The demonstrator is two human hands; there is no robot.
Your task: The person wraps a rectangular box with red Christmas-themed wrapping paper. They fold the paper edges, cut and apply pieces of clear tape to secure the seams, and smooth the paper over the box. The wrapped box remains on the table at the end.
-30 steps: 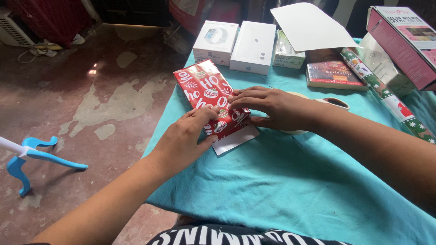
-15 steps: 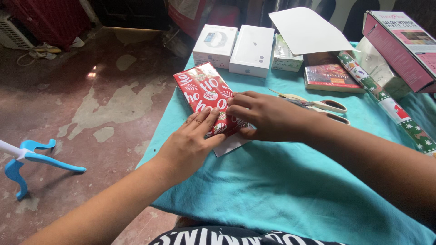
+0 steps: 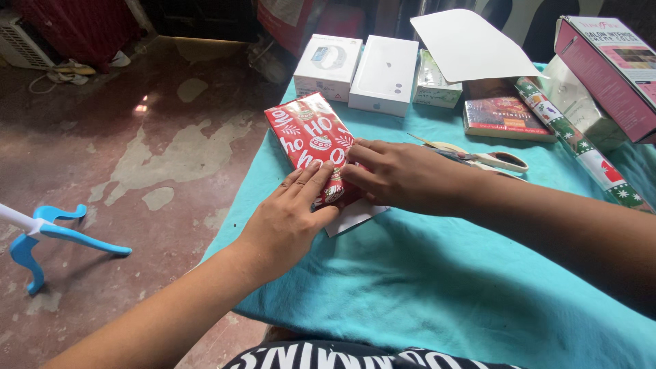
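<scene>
While the teal-draped table (image 3: 437, 287) carries boxes along its far edge, a red-wrapped parcel (image 3: 309, 140) lies near its left edge, long axis running away from the person; the left hand (image 3: 290, 215) presses flat on its near end, the right hand (image 3: 400, 174) curls onto the same end.

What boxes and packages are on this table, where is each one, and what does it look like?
Wrapped box: red festive paper, under the left hand and right hand.
Two white boxes: far edge, side by side.
Pink carton: far right corner, long.
Wrapping roll: right side, green and white.
</scene>
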